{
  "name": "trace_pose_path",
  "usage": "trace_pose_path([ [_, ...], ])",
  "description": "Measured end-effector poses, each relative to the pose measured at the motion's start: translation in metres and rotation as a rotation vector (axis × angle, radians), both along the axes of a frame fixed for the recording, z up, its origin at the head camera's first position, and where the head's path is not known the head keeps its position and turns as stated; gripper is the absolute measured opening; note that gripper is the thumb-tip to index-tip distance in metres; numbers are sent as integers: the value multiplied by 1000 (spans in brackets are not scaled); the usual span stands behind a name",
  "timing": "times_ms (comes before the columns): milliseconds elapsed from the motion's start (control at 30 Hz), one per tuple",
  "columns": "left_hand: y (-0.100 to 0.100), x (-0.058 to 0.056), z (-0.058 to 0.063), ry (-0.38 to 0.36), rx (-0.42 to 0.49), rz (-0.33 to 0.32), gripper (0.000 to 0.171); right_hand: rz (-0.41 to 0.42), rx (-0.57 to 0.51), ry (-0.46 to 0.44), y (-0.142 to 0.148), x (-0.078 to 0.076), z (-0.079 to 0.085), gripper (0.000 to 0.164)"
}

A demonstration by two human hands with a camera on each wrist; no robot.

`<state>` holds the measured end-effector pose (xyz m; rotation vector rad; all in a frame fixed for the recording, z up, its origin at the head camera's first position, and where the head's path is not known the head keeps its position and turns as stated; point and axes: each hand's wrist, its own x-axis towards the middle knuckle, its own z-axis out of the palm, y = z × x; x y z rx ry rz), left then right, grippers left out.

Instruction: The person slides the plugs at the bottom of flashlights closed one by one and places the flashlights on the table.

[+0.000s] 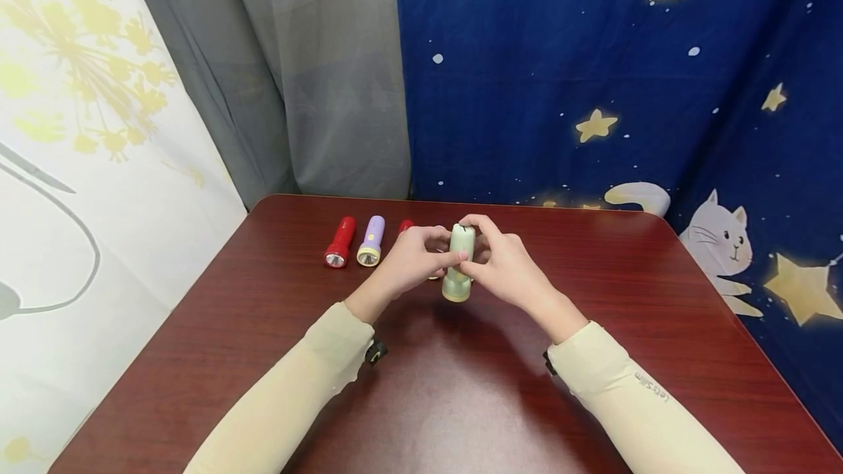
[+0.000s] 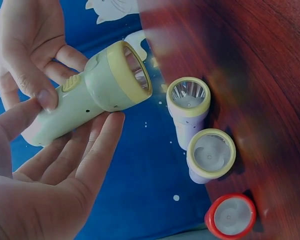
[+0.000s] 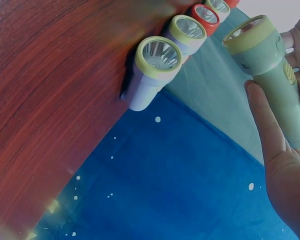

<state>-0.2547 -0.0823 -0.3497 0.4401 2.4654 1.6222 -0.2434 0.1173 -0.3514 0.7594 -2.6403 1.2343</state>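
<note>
A pale green flashlight (image 1: 457, 280) with a yellow rim is held by both hands above the table, its head tilted down in the head view. My left hand (image 1: 421, 253) holds it from the left side, thumb across the body. From the other side my right hand (image 1: 506, 262) grips it, with a finger at the tail end. In the left wrist view the right thumb lies near the yellow switch (image 2: 71, 83) of the flashlight. A red flashlight (image 1: 340, 241) and a purple one (image 1: 371, 240) stand left of the hands. Another red flashlight (image 1: 405, 225) is partly hidden behind the left hand.
Lined up beyond the hands are more flashlights, among them a purple one (image 3: 159, 62) with a yellow rim, mostly hidden in the head view. Everything stands on a dark red wooden table (image 1: 263, 357). Blue (image 1: 500, 93) and grey curtains hang behind its far edge.
</note>
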Motion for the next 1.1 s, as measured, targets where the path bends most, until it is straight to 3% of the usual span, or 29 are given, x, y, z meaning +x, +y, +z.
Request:
trace_pose_path([
  [1100,-2,1,1,21,-23,30,44,-22,-33,2,-4,5,2,53],
])
